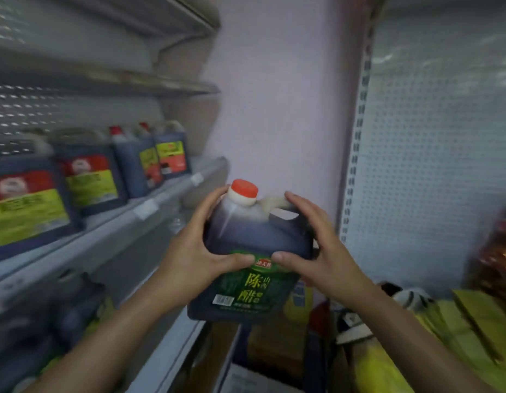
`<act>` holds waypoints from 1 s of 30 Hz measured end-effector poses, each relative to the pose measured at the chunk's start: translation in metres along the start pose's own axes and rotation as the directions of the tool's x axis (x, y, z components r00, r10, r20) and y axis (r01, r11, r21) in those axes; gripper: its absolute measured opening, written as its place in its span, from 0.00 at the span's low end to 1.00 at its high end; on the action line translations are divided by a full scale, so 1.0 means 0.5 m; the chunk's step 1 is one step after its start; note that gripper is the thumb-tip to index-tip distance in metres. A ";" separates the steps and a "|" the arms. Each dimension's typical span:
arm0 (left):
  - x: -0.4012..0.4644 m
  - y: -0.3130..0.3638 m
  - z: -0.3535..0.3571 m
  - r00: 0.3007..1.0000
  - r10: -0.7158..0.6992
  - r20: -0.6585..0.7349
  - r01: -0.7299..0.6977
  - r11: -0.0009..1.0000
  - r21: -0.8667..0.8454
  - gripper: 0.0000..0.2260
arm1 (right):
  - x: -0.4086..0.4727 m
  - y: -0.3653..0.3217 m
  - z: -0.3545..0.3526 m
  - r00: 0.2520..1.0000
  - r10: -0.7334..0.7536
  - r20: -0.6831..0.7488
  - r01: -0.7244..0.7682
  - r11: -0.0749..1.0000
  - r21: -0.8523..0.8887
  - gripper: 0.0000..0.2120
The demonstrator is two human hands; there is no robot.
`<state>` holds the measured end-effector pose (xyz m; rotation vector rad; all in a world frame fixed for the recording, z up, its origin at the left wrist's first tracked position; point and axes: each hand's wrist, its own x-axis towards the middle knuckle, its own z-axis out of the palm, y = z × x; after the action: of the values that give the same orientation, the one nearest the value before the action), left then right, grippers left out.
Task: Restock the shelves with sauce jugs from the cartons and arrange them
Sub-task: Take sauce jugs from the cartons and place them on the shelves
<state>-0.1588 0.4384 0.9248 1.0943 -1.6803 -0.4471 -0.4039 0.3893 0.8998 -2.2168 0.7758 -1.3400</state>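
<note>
A: Both hands hold one jug [253, 251] between them. The left hand [202, 245] wraps its left side with the thumb across the green label, and the right hand [317, 245] does the same on the other side, fingers over the handle. It's a firm, full grip on each side.

B: Where is the jug?

A: In the air, upright with its orange cap [245, 188] on top, just off the right end of the shelf [161, 199].

B: So which step is this?

A: It looks like carrying a jug up to be set down. The shelf's right end has bare space past the row of jugs [87, 177] already standing there. Next it probably needs swinging left, setting down level and turning label-out to match the row.

B: And the room?

A: A narrow corner: a pale wall [274, 109] ahead, a pegboard panel [430, 165] to the right, and an open carton [263, 341] below. The picture is blurred at the edges.
</note>
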 end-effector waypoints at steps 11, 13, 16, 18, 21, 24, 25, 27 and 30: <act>-0.157 -0.126 -0.260 0.967 -0.147 -0.208 0.184 0.968 0.172 0.46 | 0.134 -0.023 0.343 0.972 -0.083 0.219 0.017 0.957 0.289 0.36; -0.172 -0.161 -0.277 0.965 -0.154 -0.214 0.203 0.952 0.227 0.47 | 0.131 -0.003 0.390 0.971 -0.066 0.229 -0.008 0.951 0.309 0.36; -0.180 -0.210 -0.279 0.965 -0.154 -0.210 0.214 0.929 0.302 0.46 | 0.110 0.041 0.449 0.983 -0.006 0.186 -0.053 0.948 0.315 0.37; -0.178 -0.241 -0.272 0.963 -0.169 -0.211 0.232 0.916 0.326 0.46 | 0.095 0.067 0.482 0.987 0.076 0.143 -0.121 0.933 0.339 0.38; -0.170 -0.269 -0.260 0.964 -0.180 -0.196 0.241 0.903 0.355 0.45 | 0.086 0.095 0.509 0.983 0.118 0.141 -0.161 0.920 0.358 0.38; -0.160 -0.301 -0.248 0.960 -0.201 -0.193 0.261 0.894 0.365 0.44 | 0.093 0.128 0.527 0.979 0.109 0.170 -0.163 0.925 0.343 0.40; -0.158 -0.312 -0.244 0.957 -0.214 -0.196 0.274 0.891 0.361 0.43 | 0.098 0.140 0.534 0.979 0.104 0.173 -0.158 0.929 0.333 0.41; -0.159 -0.334 -0.237 0.948 -0.247 -0.201 0.306 0.879 0.364 0.41 | 0.105 0.159 0.546 0.978 0.089 0.188 -0.147 0.933 0.328 0.40; -0.163 -0.371 -0.225 0.939 -0.273 -0.210 0.336 0.861 0.382 0.39 | 0.117 0.194 0.563 0.969 0.066 0.236 -0.153 0.915 0.374 0.37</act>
<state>0.0283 0.4342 0.7883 1.6820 -1.5058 -0.1983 -0.1527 0.2996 0.7550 -1.9288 0.4930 -1.0632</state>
